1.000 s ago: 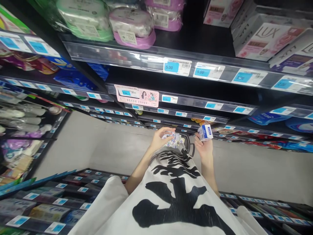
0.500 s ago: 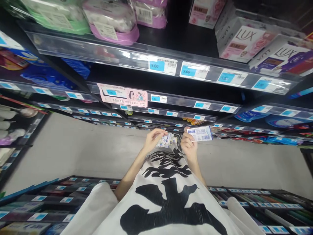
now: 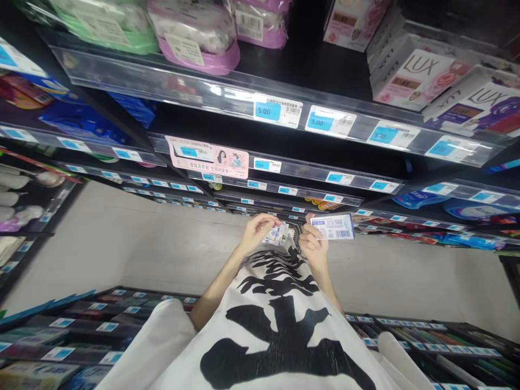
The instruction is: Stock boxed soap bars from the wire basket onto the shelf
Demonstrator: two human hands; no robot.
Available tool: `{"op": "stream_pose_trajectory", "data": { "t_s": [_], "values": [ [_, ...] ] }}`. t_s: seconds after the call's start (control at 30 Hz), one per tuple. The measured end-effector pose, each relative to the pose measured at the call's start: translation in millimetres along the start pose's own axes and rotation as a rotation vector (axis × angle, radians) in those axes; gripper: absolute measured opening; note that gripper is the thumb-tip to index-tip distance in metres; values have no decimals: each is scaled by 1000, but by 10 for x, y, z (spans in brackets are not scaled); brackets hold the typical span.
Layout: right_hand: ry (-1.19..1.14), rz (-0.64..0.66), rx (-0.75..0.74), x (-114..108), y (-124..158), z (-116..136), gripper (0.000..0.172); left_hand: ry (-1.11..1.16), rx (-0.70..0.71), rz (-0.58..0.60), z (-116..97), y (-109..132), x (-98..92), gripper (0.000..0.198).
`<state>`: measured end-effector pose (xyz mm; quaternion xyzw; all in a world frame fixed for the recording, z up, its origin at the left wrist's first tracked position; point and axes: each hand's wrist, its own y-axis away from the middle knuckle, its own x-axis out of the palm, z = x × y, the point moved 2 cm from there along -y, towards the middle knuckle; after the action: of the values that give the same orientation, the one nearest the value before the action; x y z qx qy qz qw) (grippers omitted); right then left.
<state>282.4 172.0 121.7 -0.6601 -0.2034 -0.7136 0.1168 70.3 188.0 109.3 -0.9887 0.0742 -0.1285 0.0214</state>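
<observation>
My right hand (image 3: 313,238) grips a small white and blue box (image 3: 335,227) by its left end. Small print and a barcode face me on its flat side. Level with it, my left hand (image 3: 258,232) hangs with loosely bent fingers, and I see nothing held in it. Between and below my hands, several white, blue and yellow packs (image 3: 278,234) lie in a dark basket (image 3: 298,233), partly hidden by my hands and shirt.
Shelves with price tags (image 3: 278,110) rise in front of me. Boxes marked LUX (image 3: 420,69) and pink and green soap-type packs (image 3: 195,40) stand on the upper shelf. Grey floor (image 3: 174,244) lies below. More shelving (image 3: 60,338) runs behind me.
The view has shifted slightly, so the shelves appear a little further right. My right hand still holds the box, and my left hand keeps nearly the same pose.
</observation>
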Motion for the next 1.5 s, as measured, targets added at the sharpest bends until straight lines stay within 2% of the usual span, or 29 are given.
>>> {"op": "stream_pose_trajectory", "data": {
  "t_s": [0.13,0.2,0.3,0.37,0.5,0.77,1.0,1.3,1.4,1.5],
  "values": [
    [271,-199,-41,123,6,-28,12,52,6,27,8,5,5,28],
    [426,-327,-132,195,-10,-48,13,135,3,67,10,10,12,35],
    [649,-528,-335,268,-54,-88,28,238,-24,163,4,27,43,48],
    [778,-583,-383,285,-93,-130,35,253,-58,228,-5,44,74,54],
    [932,-535,-409,267,-150,-176,38,225,-101,276,-26,68,121,58],
    [1120,-517,-396,249,-149,-145,36,190,-154,223,9,76,103,58],
    [1195,-491,-366,267,-138,-145,44,98,-158,157,-8,76,105,53],
    [1241,-488,-375,271,-96,-156,69,72,-152,74,14,83,82,46],
    [1291,-456,-412,245,-108,-137,61,29,-145,33,55,95,66,52],
    [1345,-375,-450,208,-122,-111,54,-29,-73,-10,48,81,33,52]
  ]
}}
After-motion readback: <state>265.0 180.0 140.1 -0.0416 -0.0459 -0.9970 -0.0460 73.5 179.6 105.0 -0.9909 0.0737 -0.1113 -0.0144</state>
